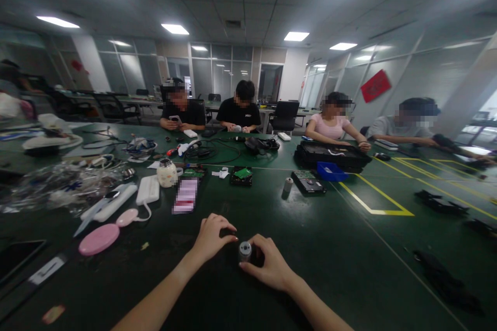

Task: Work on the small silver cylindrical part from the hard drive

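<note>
Head view: right grip (273,265) holds metal cylinder (245,252) at fingertips; left grip (212,238) wide, near.

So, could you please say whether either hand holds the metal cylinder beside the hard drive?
No, that cylinder stands on the table, away from the left hand and right hand.

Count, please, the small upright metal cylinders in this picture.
2: one cylinder at the right hand, the other left of the hard drive beside the blue tray. Others may be hidden.
</note>
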`<state>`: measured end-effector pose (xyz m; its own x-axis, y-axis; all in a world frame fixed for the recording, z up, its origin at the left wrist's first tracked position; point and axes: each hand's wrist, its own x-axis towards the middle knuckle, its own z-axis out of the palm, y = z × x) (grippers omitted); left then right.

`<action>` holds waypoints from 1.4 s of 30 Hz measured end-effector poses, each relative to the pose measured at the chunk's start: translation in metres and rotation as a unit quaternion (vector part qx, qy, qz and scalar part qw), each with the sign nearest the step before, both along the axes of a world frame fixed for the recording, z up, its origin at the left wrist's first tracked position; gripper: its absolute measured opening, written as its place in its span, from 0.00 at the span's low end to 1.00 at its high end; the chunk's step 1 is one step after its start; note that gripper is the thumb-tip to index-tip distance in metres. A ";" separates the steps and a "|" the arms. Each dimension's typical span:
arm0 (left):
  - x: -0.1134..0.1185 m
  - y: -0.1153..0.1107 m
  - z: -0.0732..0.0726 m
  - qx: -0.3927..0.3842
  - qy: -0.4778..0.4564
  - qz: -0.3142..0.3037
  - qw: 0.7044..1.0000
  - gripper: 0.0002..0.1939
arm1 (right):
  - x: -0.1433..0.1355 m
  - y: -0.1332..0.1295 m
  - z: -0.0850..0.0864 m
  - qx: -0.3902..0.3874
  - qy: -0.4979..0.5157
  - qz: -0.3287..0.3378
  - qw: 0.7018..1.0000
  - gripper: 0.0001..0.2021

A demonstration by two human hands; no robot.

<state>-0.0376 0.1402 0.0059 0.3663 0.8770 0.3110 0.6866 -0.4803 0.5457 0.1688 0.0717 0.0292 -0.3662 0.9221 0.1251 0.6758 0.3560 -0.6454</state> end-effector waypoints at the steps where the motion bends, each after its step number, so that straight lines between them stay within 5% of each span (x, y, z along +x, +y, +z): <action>1: 0.001 0.000 0.000 -0.002 -0.006 0.005 1.000 0.04 | 0.000 0.000 0.000 0.003 0.001 0.002 1.000 0.11; 12: 0.019 -0.022 0.022 -0.004 -0.113 -0.052 0.992 0.03 | 0.001 0.002 -0.009 0.027 -0.005 0.000 1.000 0.13; 25: 0.015 -0.031 0.041 -0.014 -0.106 -0.140 0.984 0.05 | 0.001 0.002 -0.010 0.042 -0.009 0.010 0.999 0.14; 42: 0.015 -0.036 0.044 0.002 -0.117 -0.121 0.986 0.05 | 0.001 0.003 -0.015 0.053 -0.013 0.010 0.998 0.14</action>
<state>-0.0226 0.1038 0.0501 0.4824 0.7713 0.4151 0.4067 -0.6170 0.6737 0.1698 0.0747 0.0142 -0.3897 0.8963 0.2117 0.6839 0.4356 -0.5853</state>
